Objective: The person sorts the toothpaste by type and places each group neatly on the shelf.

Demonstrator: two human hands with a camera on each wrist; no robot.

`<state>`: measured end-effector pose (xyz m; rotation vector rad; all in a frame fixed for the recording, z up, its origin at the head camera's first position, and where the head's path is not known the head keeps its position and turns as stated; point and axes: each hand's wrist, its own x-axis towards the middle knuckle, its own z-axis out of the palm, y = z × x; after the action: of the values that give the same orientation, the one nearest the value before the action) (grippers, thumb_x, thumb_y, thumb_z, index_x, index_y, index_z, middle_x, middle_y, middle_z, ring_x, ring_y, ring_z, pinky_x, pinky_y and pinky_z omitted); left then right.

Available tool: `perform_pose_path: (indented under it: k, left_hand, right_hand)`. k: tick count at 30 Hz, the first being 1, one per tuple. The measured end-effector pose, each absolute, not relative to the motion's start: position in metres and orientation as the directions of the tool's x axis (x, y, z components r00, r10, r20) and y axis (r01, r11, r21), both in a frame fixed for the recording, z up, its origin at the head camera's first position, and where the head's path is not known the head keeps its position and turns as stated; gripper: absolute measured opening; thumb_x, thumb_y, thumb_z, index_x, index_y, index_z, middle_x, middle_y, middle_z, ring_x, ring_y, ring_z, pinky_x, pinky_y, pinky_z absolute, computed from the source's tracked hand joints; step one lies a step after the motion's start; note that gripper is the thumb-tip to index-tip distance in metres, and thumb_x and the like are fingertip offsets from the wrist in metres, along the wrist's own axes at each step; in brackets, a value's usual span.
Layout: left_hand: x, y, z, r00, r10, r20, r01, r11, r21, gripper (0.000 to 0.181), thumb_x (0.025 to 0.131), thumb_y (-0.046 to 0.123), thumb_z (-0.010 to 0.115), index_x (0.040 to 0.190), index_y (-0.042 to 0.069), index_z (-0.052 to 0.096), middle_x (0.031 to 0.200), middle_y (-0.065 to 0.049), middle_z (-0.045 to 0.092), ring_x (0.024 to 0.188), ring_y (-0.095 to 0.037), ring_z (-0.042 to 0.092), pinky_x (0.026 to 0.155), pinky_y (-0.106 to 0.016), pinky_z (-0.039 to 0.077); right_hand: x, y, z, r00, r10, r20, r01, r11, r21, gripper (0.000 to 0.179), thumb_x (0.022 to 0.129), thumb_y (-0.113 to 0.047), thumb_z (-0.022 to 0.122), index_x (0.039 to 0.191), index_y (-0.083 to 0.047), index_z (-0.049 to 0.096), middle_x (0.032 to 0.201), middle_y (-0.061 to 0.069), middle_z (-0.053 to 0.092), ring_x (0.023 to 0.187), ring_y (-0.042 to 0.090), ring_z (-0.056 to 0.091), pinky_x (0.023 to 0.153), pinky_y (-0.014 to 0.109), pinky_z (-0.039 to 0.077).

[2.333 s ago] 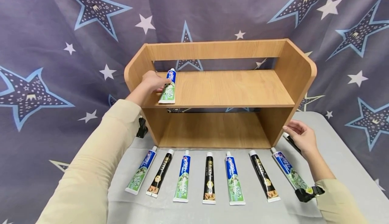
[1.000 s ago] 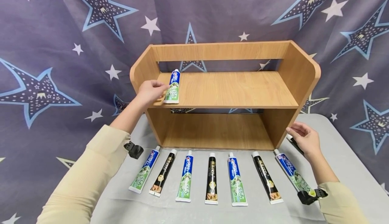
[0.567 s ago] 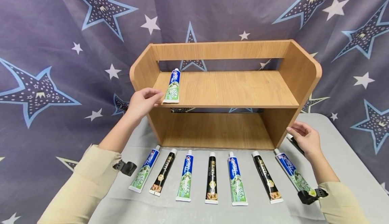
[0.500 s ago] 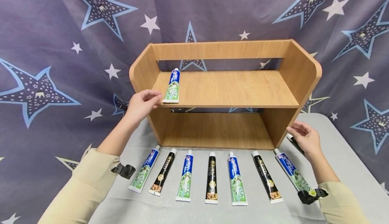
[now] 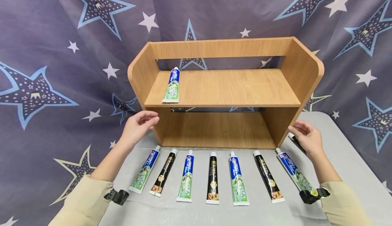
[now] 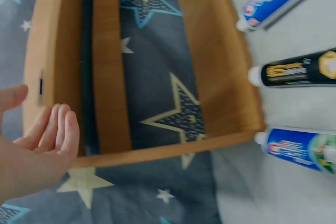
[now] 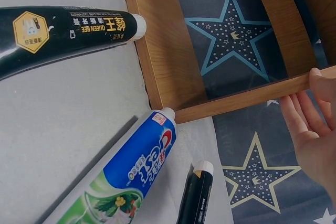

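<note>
On the upper board of a wooden two-tier shelf [image 5: 232, 86] lies a blue-and-green toothpaste tube [image 5: 172, 86], near the left end with its cap toward the back. My left hand [image 5: 137, 127] is below it by the left side panel, fingers loosely bent and holding nothing. In the left wrist view, the left hand [image 6: 42, 150] has a gap between thumb and fingers. My right hand [image 5: 307, 139] grips the front edge of the right side panel. The right wrist view has the right hand [image 7: 315, 135] with thumb and fingers on opposite faces of that panel.
Several tubes lie in a row before the shelf, alternating blue-green, like the middle toothpaste tube [image 5: 185, 176], and black, like the black toothpaste tube [image 5: 212, 178]. Another black tube [image 5: 296, 143] lies partly hidden behind my right hand. A star-patterned curtain [image 5: 214, 8] hangs behind.
My left hand has let go of the blue-and-green toothpaste tube on the upper board and moved down and left. The tube stays there. My right hand keeps its hold on the shelf.
</note>
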<state>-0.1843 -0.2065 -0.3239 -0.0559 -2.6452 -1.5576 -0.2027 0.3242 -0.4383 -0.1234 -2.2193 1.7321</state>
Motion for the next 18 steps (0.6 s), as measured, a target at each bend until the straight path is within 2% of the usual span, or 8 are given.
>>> perform_pose_path:
  k: [3,7,11,18]
  left_hand:
    - [-0.179,-0.212,-0.335,-0.997,0.038,0.072,0.081,0.458,0.885,0.038,0.092,0.021,0.063,0.121,-0.004,0.059,0.092,0.011,0.066,0.078,0.008,0.06,0.074,-0.012,0.054]
    - [-0.175,-0.219,-0.351,-0.995,0.076,0.059,0.086,0.445,0.891,0.038,0.093,0.018,0.062,0.122,-0.006,0.057,0.102,-0.005,0.069,0.079,0.007,0.061,0.075,-0.013,0.053]
    - [-0.172,-0.226,-0.367,-0.996,0.089,0.028,0.067,0.472,0.879,0.041,0.093,0.021,0.062,0.125,-0.004,0.056,0.114,-0.018,0.066,0.085,0.007,0.06,0.08,-0.012,0.051]
    - [-0.17,-0.237,-0.394,-0.991,0.127,-0.049,0.024,0.522,0.852,0.044,0.093,0.029,0.062,0.128,0.001,0.056,0.124,-0.021,0.063,0.092,0.009,0.057,0.086,-0.012,0.047]
  right_hand:
    - [-0.203,0.324,-0.438,-0.945,0.262,0.195,-0.125,0.261,-0.957,0.027,0.087,-0.007,0.069,0.091,-0.034,0.062,0.079,-0.031,0.064,0.073,-0.015,0.061,0.066,0.001,0.048]
    - [-0.204,0.325,-0.437,-0.946,0.263,0.189,-0.117,0.267,-0.957,0.026,0.087,-0.008,0.069,0.092,-0.032,0.062,0.079,-0.031,0.064,0.073,-0.015,0.061,0.066,0.001,0.048]
    - [-0.204,0.325,-0.436,-0.949,0.261,0.179,-0.1,0.29,-0.952,0.023,0.087,-0.011,0.069,0.094,-0.031,0.061,0.079,-0.032,0.063,0.074,-0.016,0.06,0.067,0.001,0.048]
    - [-0.204,0.324,-0.436,-0.948,0.263,0.182,-0.102,0.291,-0.951,0.024,0.087,-0.01,0.069,0.093,-0.032,0.061,0.079,-0.032,0.063,0.074,-0.016,0.06,0.067,0.001,0.048]
